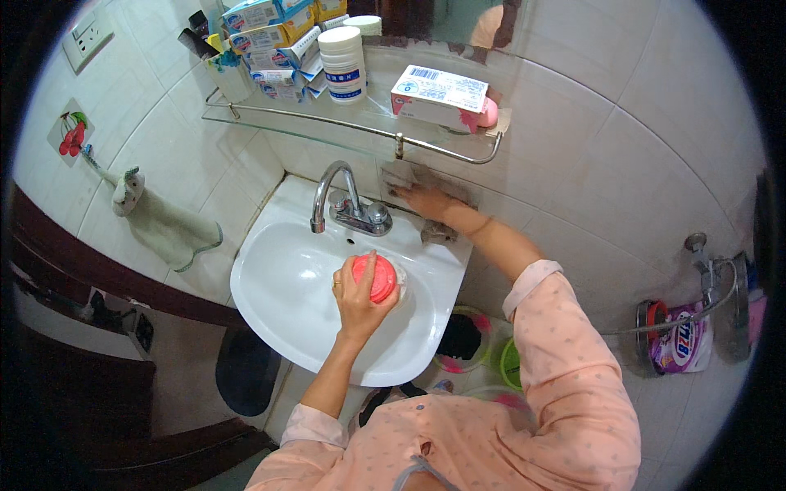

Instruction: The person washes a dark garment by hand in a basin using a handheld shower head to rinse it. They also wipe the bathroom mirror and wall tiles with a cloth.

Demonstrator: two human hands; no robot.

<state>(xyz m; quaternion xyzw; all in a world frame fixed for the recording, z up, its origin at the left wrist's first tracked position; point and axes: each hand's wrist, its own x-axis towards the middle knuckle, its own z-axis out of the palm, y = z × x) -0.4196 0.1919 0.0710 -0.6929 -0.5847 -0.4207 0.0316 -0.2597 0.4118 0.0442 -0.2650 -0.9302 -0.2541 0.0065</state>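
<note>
My left hand (361,301) grips a jar with a red lid (376,279) from above, over the right side of the white ceramic washbasin (295,319). The jar's pale body shows only in part below the lid. Blurred, my right hand (427,199) reaches to the tiled wall just under the glass shelf, at the basin's back edge. Around its fingers is a greyish, smeared patch (399,173); whether the fingers hold anything is unclear. Close below the wrist, a grey-brown thing (439,232) lies on the basin's back right corner. The chrome faucet (353,205) stands left of my right hand.
A glass shelf with a metal rail (319,126) bears stacked soap boxes (273,43), a white plastic bottle (341,64) and a pink-and-white box (439,95). A towel (166,227) hangs on the left. Basins (485,350) stand below; a shower hose (669,325) hangs right.
</note>
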